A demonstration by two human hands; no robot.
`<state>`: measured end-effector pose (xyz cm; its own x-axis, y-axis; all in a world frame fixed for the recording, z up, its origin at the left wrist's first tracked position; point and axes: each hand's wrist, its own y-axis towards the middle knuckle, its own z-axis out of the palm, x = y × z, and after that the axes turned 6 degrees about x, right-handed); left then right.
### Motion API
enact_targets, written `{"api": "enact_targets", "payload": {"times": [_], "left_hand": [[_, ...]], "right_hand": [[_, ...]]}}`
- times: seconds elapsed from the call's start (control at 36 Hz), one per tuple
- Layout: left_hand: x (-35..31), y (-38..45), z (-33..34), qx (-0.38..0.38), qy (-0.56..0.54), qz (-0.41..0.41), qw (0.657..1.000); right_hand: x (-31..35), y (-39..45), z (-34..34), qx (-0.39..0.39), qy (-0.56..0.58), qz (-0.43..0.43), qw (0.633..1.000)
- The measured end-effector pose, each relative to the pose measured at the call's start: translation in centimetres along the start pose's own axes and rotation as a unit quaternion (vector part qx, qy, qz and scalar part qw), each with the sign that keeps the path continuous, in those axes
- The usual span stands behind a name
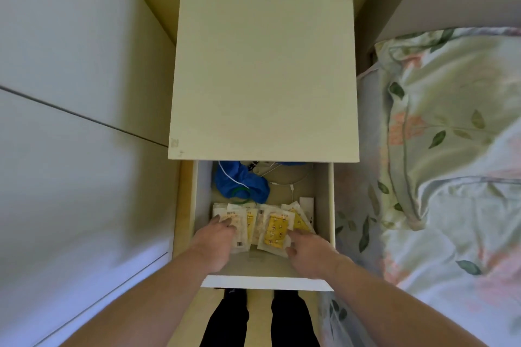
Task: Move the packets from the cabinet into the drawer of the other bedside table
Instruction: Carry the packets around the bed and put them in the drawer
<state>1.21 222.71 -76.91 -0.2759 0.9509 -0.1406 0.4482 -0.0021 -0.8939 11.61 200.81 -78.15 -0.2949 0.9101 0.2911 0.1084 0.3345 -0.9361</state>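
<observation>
The packets (265, 227) are being laid in the open drawer (329, 205), left hand (215, 244) and right hand (306, 252) resting flat-fingered on them; release and withdrawal seem called for next.

Floral bed (451, 149) rt, wardrobe (70, 93) lt

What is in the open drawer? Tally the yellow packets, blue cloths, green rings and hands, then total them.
yellow packets: 3
blue cloth: 1
green ring: 1
hands: 2, the left hand and the right hand
Total: 7
</observation>
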Motion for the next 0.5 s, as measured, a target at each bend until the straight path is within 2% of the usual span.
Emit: {"api": "enact_targets", "payload": {"times": [0.17,0.25,0.36,0.5], "left_hand": [[-1.8,-8.5,-4.0,-0.044,-0.141,-0.006,0.989],[-2.9,-14.2,-6.0,-0.080,-0.200,-0.007,0.976],[-3.9,-21.0,-8.2,-0.144,-0.210,0.051,0.966],[-4.9,-27.9,-10.4,-0.148,-0.196,0.112,0.963]], "right_hand": [[2.1,-8.8,-1.4,-0.085,0.082,0.001,0.993],[3.5,-15.3,-1.2,-0.098,0.091,0.015,0.991],[4.9,-23.6,-0.3,-0.173,0.133,0.040,0.975],[6.5,-32.3,2.9,-0.281,0.236,0.051,0.929]]}}
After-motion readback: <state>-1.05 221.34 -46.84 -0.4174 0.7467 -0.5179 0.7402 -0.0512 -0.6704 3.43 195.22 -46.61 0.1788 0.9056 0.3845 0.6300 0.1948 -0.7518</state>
